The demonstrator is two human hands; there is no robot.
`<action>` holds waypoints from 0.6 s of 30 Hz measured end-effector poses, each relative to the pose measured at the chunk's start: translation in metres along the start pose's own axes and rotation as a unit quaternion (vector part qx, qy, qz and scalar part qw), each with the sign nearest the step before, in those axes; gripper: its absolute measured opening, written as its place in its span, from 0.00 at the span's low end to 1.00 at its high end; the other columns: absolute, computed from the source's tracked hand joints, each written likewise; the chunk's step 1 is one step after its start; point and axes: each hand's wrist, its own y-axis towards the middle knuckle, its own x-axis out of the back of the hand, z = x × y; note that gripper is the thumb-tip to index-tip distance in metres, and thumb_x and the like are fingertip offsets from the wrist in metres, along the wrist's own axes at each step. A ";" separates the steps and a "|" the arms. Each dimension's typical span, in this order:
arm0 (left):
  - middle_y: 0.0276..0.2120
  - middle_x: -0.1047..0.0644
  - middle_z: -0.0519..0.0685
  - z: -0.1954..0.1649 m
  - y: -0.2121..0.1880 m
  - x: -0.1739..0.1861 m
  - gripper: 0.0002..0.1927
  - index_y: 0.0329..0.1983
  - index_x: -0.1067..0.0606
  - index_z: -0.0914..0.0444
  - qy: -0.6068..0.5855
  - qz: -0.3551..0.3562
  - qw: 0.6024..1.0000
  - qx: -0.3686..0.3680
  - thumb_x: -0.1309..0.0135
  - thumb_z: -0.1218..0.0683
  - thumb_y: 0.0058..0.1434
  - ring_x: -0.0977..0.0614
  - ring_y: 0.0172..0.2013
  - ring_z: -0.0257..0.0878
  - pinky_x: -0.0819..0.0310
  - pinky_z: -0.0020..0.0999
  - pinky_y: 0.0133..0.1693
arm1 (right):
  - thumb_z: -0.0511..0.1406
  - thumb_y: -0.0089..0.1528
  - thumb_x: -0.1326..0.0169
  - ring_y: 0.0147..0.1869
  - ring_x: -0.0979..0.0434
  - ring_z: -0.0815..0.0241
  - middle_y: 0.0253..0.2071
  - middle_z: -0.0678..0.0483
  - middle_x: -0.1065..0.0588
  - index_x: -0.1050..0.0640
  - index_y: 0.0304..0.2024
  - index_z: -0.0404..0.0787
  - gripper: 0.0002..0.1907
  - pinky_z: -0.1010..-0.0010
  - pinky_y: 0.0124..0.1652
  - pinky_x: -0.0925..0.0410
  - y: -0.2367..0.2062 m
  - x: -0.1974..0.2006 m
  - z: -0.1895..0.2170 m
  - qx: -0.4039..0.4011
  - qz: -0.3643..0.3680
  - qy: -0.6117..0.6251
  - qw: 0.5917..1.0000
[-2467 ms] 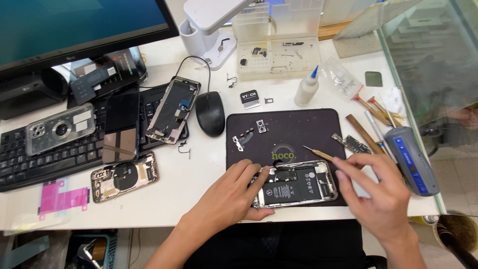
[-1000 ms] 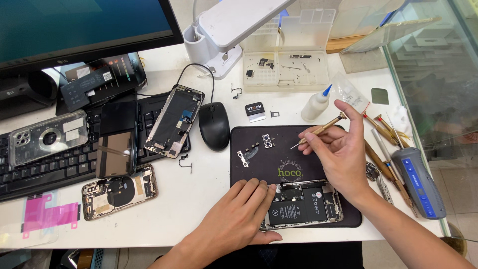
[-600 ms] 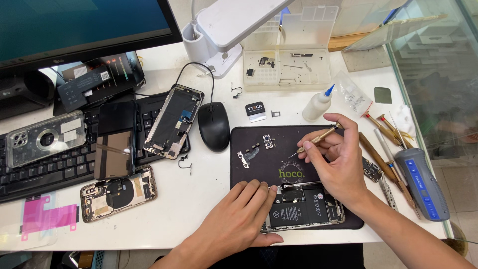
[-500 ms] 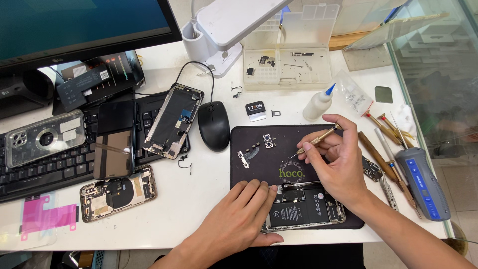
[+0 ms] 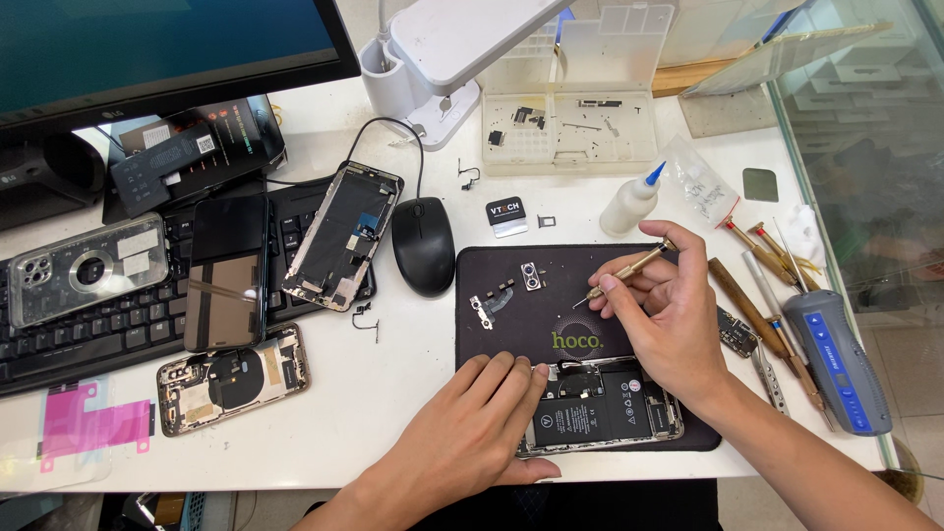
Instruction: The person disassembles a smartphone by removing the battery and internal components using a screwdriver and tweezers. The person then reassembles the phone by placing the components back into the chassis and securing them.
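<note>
White and crowded, the table (image 5: 413, 393) carries a black work mat (image 5: 551, 295) near its front edge, with an opened phone (image 5: 600, 418) lying on the mat's lower part, its battery and inner parts exposed.

The left hand (image 5: 472, 433) lies flat, palm down, fingers close together and stretched toward the phone; its fingertips (image 5: 521, 372) press on the phone's left end and pin it to the mat. Nothing is gripped in this hand.

The right hand (image 5: 664, 315) is above the phone's right half, over the mat. Its thumb and first fingers are pinched narrow around a slim brass-coloured screwdriver (image 5: 629, 267), held like a pen. The tool slants, its tip pointing down and left toward the bare mat, well above the phone; I cannot tell whether the tip touches the mat.

On the mat to the left of the tip lie a small metal bracket (image 5: 489, 305) and a camera part (image 5: 533, 276). Just beyond the mat stand a small glue bottle (image 5: 629, 202) with a blue nozzle and a black mouse (image 5: 423, 246). To the right lie several more tools and a blue and grey electric screwdriver (image 5: 841, 359). A keyboard (image 5: 98, 329) on the left bears other phone parts, and a clear parts tray (image 5: 570, 128) sits at the back.
</note>
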 end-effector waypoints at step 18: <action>0.53 0.26 0.64 -0.021 0.003 -0.003 0.45 0.61 0.30 0.79 0.004 -0.006 1.000 0.001 0.51 0.32 0.63 0.27 0.56 0.56 0.33 0.46 0.58 | 0.26 0.66 0.51 0.39 0.19 0.58 0.42 0.40 0.23 0.45 0.64 0.36 0.27 0.69 0.40 0.24 -0.016 0.021 -0.005 -0.058 0.008 0.064 0.996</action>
